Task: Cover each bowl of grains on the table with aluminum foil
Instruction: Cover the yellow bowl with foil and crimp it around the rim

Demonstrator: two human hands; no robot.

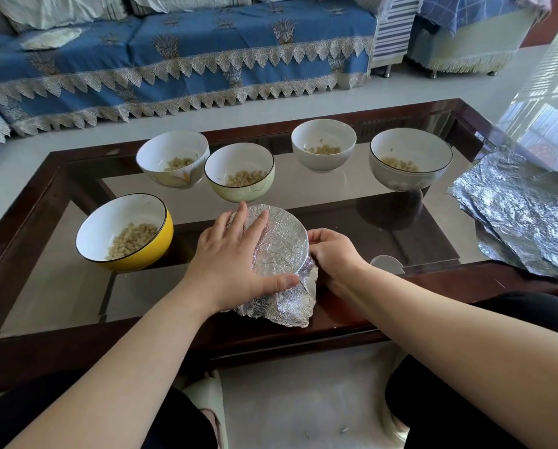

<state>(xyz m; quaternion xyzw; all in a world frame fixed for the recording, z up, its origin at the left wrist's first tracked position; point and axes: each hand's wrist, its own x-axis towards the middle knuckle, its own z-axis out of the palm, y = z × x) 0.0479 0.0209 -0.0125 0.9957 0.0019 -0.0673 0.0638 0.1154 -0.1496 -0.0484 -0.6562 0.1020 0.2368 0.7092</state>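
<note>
Here we see the foil-covered bowl [279, 241] near the front edge of the glass-topped counter [352, 196], between the two hands. Its sheet of foil is pulled flat and finely wrinkled across the rim, forming a smooth silver disc, while the surplus hangs in a crumpled skirt on the near side, down to the dark wooden frame. The bowl itself is hidden under the foil.

The left hand [229, 257] lies across the left part of the disc, its fingers [255, 225] straight and spread, pressing the foil down, the thumb laid along the near rim. The right hand [332, 254] is at the right side of the bowl, its fingers [316, 236] curled and pinching the foil against the rim.

We count five uncovered bowls, each holding a small heap of pale grains: a yellow bowl [125, 234] at the left, just beside the left hand; a white flowered bowl [173, 158] and a pale green bowl [239, 171] behind it, touching or nearly so; a plain white bowl [323, 144]; and a grey bowl [411, 158] at the right. With the covered one, that makes six bowls.

A stack of loose foil sheets [523, 212] lies at the counter's right end, well apart from the bowls; we cannot count the sheets.
</note>
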